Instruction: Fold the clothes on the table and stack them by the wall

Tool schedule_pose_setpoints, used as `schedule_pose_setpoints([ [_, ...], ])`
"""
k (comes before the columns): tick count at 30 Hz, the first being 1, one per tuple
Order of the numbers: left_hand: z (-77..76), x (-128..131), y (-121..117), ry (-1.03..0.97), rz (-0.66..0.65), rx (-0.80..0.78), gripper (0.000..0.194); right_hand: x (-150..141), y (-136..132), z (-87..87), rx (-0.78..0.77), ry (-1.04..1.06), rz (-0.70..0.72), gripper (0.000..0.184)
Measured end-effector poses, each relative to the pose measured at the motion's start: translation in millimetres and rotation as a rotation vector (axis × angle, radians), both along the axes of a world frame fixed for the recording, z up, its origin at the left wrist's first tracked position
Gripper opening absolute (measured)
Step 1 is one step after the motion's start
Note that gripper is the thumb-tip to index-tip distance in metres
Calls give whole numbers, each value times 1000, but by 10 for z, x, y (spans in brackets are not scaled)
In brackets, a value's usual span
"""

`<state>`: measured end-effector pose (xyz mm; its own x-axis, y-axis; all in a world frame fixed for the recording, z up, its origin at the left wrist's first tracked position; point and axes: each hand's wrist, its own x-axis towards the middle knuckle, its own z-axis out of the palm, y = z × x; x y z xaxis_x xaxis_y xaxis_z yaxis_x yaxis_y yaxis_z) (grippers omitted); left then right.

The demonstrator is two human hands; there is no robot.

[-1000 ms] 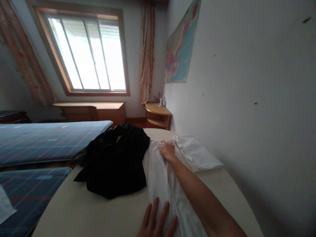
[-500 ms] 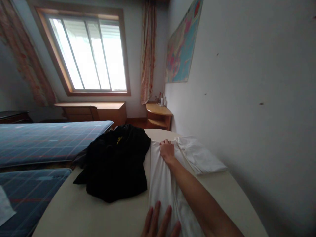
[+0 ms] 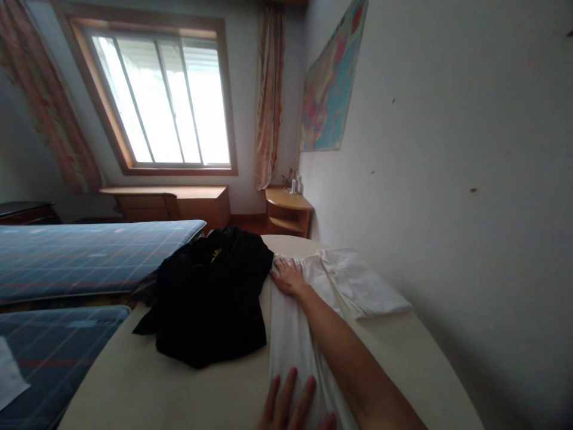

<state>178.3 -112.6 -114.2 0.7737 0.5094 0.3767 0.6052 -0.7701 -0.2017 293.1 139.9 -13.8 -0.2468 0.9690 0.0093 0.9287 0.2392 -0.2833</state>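
A long white garment (image 3: pixel 286 334) lies on the round cream table (image 3: pixel 188 397), running from the far edge toward me. My right hand (image 3: pixel 287 276) rests palm down on its far end, fingers spread, and holds nothing. At the bottom of the view my left hand (image 3: pixel 290 406) lies flat over the near part of the cloth with fingers apart; its palm is cut off by the frame. Another part of white cloth (image 3: pixel 364 283) is folded on the right; whether it joins the garment is unclear. Left of my right hand lies a black garment (image 3: pixel 215 304) with a small yellow mark.
Plaid blue mattresses (image 3: pixel 89 257) stand at the left, close to the table. The white wall (image 3: pixel 439 239) bounds the right side. Beyond the table are a wooden corner shelf (image 3: pixel 289 200) and a desk (image 3: pixel 201 206) under the window.
My right hand has opened from a closed grip on the white garment and shifted slightly left, now lying flat. The cloth under it is smoother. My left hand has barely moved.
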Motion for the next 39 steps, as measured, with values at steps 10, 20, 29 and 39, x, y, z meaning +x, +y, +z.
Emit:
schedule_pose_setpoints([
  [10, 281, -74, 55, 20, -56, 53, 61, 258, -507, 86, 33, -9, -163, 76],
  [20, 537, -151, 110, 46, -21, -82, 76, 355, -426, -40, -138, -41, -227, 84],
  [29, 490, -131, 127, 50, -98, 27, 64, 285, -13, -30, 24, 35, -216, 72],
  [39, 725, -113, 48, 75, -92, -440, 79, 364, -958, -13, 114, 15, -28, 63],
])
